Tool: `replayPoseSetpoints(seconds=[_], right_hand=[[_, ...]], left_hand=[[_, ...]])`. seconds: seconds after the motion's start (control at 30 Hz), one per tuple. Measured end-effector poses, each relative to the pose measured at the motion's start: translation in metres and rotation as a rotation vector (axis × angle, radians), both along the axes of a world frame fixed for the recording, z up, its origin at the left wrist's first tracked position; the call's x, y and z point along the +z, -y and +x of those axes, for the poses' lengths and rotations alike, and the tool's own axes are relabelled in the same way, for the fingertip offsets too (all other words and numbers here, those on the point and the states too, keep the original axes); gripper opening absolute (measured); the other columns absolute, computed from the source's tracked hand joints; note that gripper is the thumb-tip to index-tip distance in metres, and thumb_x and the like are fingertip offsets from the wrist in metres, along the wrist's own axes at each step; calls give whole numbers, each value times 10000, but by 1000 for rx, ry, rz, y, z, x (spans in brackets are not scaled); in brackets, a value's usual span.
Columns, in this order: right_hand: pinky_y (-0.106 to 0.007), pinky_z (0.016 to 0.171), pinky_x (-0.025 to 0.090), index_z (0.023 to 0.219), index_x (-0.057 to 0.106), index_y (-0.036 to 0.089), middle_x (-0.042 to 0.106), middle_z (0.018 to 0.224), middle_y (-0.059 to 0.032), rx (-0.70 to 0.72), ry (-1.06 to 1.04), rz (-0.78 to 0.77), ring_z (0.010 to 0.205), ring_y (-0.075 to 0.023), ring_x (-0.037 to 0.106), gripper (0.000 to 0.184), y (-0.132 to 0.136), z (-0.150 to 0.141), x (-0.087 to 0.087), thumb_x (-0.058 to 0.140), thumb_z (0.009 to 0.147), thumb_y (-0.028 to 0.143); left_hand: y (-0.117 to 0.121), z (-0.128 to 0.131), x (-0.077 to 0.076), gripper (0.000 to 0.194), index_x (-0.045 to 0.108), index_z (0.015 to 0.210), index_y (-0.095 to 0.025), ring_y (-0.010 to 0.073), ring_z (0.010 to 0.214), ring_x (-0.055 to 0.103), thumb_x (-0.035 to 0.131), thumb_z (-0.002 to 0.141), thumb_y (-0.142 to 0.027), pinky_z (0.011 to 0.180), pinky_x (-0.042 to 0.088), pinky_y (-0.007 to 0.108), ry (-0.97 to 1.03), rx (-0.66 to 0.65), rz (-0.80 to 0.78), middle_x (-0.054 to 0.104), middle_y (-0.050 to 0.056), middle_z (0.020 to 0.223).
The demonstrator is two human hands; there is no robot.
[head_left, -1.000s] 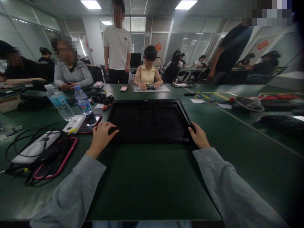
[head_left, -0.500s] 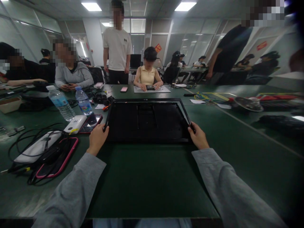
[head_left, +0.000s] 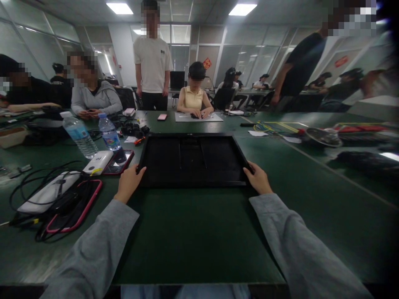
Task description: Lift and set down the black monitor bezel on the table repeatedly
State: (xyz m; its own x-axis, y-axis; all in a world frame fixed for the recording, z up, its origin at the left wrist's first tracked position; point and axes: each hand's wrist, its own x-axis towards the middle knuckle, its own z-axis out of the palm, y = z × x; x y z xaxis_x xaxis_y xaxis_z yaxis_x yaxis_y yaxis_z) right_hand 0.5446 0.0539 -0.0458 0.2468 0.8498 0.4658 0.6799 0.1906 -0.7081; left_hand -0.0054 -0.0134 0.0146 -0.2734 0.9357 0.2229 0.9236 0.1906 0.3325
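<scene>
A large black rectangular panel with a raised frame (head_left: 191,160) lies flat on the green table (head_left: 193,232) in front of me. My left hand (head_left: 127,182) grips its near left corner. My right hand (head_left: 258,178) grips its near right corner. Both arms wear grey sleeves.
Two water bottles (head_left: 79,135), a white power bank (head_left: 97,162), a phone (head_left: 120,161) and a pink-edged case with tangled cables (head_left: 59,199) lie to the left. Coloured cables and a round part (head_left: 324,136) lie to the right. Several people sit or stand across the table.
My left hand moved from resting on the panel's near left area to gripping its left corner. The panel's left edge lifted briefly, then the panel lies flat again.
</scene>
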Motion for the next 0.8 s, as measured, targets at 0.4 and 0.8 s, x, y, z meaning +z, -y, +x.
replayPoseSetpoints(seconds=[0.4,0.8], right_hand=[[-498,922,543,1323,581,151,733,1041,-164,-47,187,-123,993,-313,705,525,29,-16,13,521,885,434],[-470,878,549,1267,662,180,743,1021,-132,-67,176,-67,918,-285,694,525,-1,19,14,550,860,493]], left_hand=[[-13,-11,-18,594,522,1402,-49,340,1259,578,383,1003,-467,1077,445,477,-52,-85,277,614,237,1332],[0,29,-15,654,375,1523,-63,333,1394,492,365,1022,-483,1121,419,498,-35,-229,193,491,249,1509]])
